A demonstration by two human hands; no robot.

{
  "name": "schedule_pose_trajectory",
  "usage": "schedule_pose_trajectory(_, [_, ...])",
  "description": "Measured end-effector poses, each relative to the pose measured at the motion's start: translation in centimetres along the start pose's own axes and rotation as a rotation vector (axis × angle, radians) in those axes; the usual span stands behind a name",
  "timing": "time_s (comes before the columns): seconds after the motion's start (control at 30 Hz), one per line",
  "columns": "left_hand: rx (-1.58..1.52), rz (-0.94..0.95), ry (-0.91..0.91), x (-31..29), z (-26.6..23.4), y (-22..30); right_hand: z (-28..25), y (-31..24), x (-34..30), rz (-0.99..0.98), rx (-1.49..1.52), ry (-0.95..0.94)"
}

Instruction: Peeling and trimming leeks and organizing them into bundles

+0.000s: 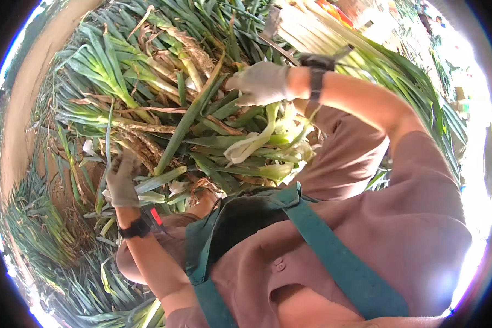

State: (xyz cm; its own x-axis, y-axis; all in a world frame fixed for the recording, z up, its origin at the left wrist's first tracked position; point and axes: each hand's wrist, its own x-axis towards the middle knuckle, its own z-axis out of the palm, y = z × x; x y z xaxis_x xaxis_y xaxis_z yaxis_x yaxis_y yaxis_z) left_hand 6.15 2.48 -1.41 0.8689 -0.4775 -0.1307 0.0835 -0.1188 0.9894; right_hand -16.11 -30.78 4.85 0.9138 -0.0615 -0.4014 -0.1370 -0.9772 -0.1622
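Observation:
My left hand [122,179], in a pale work glove, reaches up into a heap of leeks [169,82]. Its fingers are bent beside the shaggy brown roots [142,145] of one leek, and a thin green leaf runs past them; whether they grip anything cannot be made out. The gloved right hand [261,83] hangs over the heap, back upward, somewhat blurred, fingers apart and pointing left, with nothing visible in them. Pale, stripped leek leaves [257,143] lie just below it, against my leg. A dark, narrow metal edge [279,49] shows beyond the right hand; its kind is unclear.
Cleaned leeks with long white shafts [309,33] lie side by side at the upper right, their green leaves [415,82] trailing rightward. More untrimmed leeks [44,224] spread over the ground at left. A bare earth strip [24,115] curves along the far left.

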Motion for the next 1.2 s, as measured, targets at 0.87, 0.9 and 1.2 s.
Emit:
schedule_pose_trajectory(0.87, [-0.136, -0.153, 0.291, 1.1, -4.3, -0.5, 11.5, -14.0, 30.4, 0.106, 0.528, -0.005])
schedule_pose_trajectory(0.9, [-0.16, -0.131, 0.298, 1.6, -4.8, -1.0, 10.5, -14.6, 31.3, 0.142, 0.608, -0.135])
schedule_pose_trajectory(1.2, [-0.676, -0.233, 0.094, 3.5, -2.5, -3.9, 6.8, -15.2, 10.8, -0.236, 0.856, 0.144])
